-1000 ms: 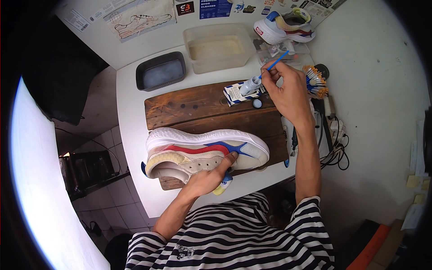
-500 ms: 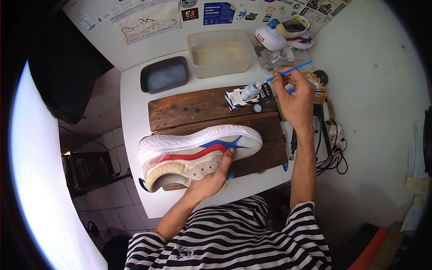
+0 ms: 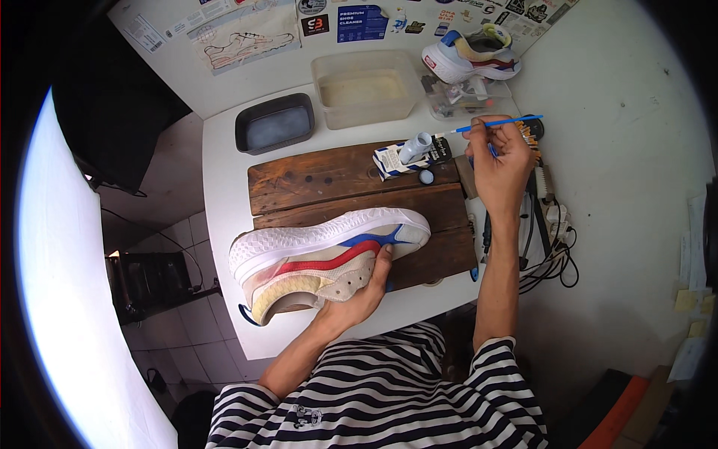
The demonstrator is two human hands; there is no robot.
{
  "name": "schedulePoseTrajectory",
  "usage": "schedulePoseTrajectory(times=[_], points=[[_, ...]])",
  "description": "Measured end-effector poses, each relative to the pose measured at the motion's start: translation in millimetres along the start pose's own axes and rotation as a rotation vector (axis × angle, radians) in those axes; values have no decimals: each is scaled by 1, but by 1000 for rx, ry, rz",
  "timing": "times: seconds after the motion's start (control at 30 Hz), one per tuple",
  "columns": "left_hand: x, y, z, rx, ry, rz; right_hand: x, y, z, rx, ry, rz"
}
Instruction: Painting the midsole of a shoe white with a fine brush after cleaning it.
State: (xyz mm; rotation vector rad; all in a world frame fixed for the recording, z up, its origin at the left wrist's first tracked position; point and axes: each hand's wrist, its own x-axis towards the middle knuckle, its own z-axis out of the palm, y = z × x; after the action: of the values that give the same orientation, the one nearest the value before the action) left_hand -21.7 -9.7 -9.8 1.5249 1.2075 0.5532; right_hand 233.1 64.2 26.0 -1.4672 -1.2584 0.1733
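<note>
White table (image 3: 226,183): it spreads under everything I am working with
Wooden board (image 3: 299,191): dark brown, lying on the table in front of me
Held shoe (image 3: 329,258): tipped on its side above the board, toe to my right, heel reaching past the board's left edge; I cannot tell whether it touches the wood
Shoe's look: thick white sole with a textured bottom turned away from me, wavy red band, blue overlay toward the pale toe, fuzzy yellowish collar, beige panel with open eyelets, dark blue heel loop
Clear tub (image 3: 366,112): behind the board, cloudy liquid inside
Other shoe (image 3: 458,61): similar colours, at the far right
Dark tray (image 3: 278,144): left of the tub, greyish liquid inside
Right hand (image 3: 499,153): well apart from my other one, fingers pinched on a thin blue brush
Left hand (image 3: 368,294): clamped on the held shoe, thumb along its side near the blue
Small box (image 3: 390,162): patterned, on the board
Bottle (image 3: 414,149): uncapped, leaning in the box
Brush (image 3: 516,120): pale tip just beside the bottle's mouth
Cap (image 3: 426,177): round, near the box
</note>
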Motion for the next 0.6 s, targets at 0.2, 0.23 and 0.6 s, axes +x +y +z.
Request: schedulePoseTrajectory(times=[0.2, 0.23, 0.6], points=[[-13, 17, -8, -112, -109, -242, -69, -25, -19, 679, 91, 192], [-19, 19, -7, -114, -106, -259, -88, -27, -20, 681, 81, 208], [-38, 16, 0, -98, -168, -364, -191, -29, -42, 804, 105, 296]])
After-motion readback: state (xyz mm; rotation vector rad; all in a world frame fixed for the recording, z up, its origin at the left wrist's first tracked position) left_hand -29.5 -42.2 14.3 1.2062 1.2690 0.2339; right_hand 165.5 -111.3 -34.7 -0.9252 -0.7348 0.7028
